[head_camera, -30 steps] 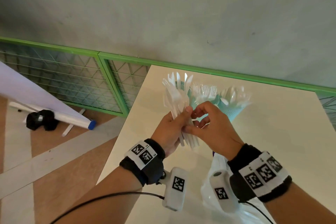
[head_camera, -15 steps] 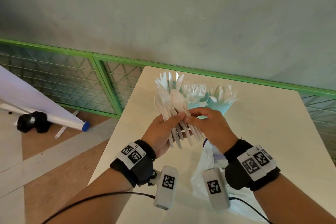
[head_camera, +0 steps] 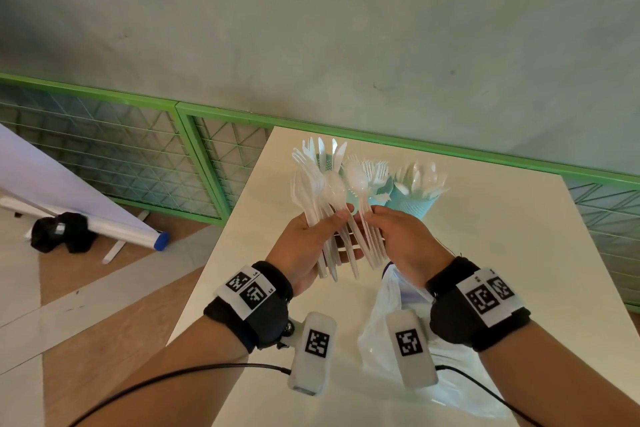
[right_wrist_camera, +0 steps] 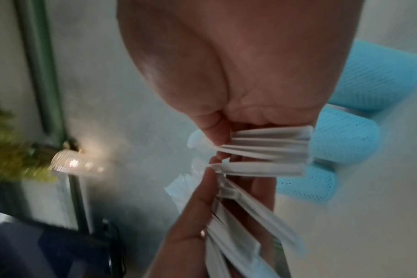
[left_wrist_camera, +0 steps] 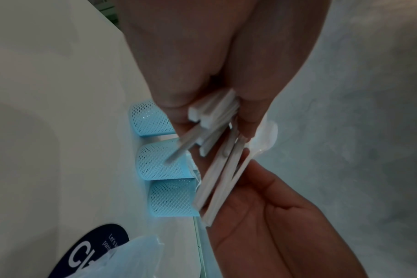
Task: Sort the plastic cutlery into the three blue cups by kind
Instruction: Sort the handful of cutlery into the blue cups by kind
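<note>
My left hand (head_camera: 341, 218) grips a fanned bundle of white plastic cutlery (head_camera: 313, 191) by the handles, with forks, knives and a spoon mixed. Just to its right, my right hand (head_camera: 372, 215) pinches a smaller bunch (head_camera: 369, 239) topped by a spoon (head_camera: 357, 179). Both hands hover above the white table (head_camera: 485, 253). Behind them stand the three blue mesh cups: the left cup (left_wrist_camera: 150, 120) holds knives, the middle cup (head_camera: 379, 198) forks, the right cup (head_camera: 414, 206) spoons. In the right wrist view the thumb and fingers clamp several handles (right_wrist_camera: 262, 150).
A crumpled clear plastic bag (head_camera: 398, 322) lies on the table under my right wrist. A green mesh fence (head_camera: 138, 149) runs behind and left of the table. On the floor at left lie a rolled white sheet (head_camera: 104, 225) and a black object (head_camera: 59, 232).
My right hand has drawn a few pieces, a spoon among them, rightward out of the left hand's bundle. The two bunches now stand apart.
</note>
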`<action>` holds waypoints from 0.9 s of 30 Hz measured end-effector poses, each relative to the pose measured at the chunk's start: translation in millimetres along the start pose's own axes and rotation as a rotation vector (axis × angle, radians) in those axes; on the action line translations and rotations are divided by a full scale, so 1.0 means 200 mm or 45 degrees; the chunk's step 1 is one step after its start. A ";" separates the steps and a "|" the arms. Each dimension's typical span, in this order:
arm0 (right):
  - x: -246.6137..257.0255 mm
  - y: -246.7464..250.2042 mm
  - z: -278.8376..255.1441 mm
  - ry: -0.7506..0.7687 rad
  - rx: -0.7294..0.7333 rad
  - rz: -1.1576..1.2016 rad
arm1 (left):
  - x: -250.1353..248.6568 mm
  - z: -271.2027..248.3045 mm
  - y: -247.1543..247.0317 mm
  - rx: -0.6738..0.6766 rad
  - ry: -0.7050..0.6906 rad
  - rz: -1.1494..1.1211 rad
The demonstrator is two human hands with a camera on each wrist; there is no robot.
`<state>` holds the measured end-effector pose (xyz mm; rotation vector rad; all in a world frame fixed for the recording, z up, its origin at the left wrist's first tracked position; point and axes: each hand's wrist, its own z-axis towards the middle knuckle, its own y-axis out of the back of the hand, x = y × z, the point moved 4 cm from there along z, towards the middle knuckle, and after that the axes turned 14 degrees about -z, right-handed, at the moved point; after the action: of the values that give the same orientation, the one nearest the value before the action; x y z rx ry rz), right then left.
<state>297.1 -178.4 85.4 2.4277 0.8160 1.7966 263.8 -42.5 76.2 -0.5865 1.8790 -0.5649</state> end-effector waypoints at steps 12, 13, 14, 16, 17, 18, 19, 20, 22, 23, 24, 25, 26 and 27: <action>-0.03 0.13 0.00 -0.337 0.139 0.576 | -0.03 0.05 -0.01 -0.015 -0.019 0.006; -0.04 0.14 -0.01 -0.329 0.161 0.563 | -0.02 0.06 -0.01 -0.011 -0.017 0.018; -0.04 0.15 -0.01 -0.316 0.179 0.539 | -0.02 0.06 -0.02 -0.008 -0.016 0.030; -0.04 0.16 -0.01 -0.286 0.183 0.489 | -0.01 0.08 -0.03 -0.004 -0.011 0.056; -0.04 0.17 -0.01 -0.267 0.171 0.476 | 0.00 0.09 -0.04 -0.002 -0.007 0.065; -0.05 0.19 0.00 -0.247 0.153 0.458 | 0.00 0.09 -0.04 -0.001 -0.003 0.071; -0.05 0.20 0.00 -0.225 0.135 0.431 | 0.01 0.10 -0.04 0.001 0.003 0.073; -0.06 0.21 0.01 -0.201 0.120 0.396 | 0.01 0.11 -0.04 0.003 0.008 0.071; -0.06 0.24 0.03 -0.150 0.103 0.344 | 0.01 0.12 -0.04 0.001 0.018 0.061; -0.06 0.26 0.05 -0.124 0.090 0.336 | 0.02 0.13 -0.03 -0.003 0.022 0.058; -0.05 0.29 0.06 -0.095 0.062 0.340 | 0.02 0.14 -0.03 -0.006 0.025 0.057; -0.05 0.33 0.08 -0.059 0.009 0.312 | 0.02 0.15 -0.02 -0.009 0.027 0.057; -0.03 0.38 0.11 -0.020 -0.072 0.195 | 0.02 0.16 -0.02 -0.011 0.028 0.057; -0.01 0.44 0.13 0.016 -0.171 -0.001 | 0.02 0.17 -0.01 -0.014 0.029 0.056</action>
<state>354.6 -247.8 101.6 2.3350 0.6735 1.8047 293.6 -51.2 63.5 -0.5461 1.9127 -0.5349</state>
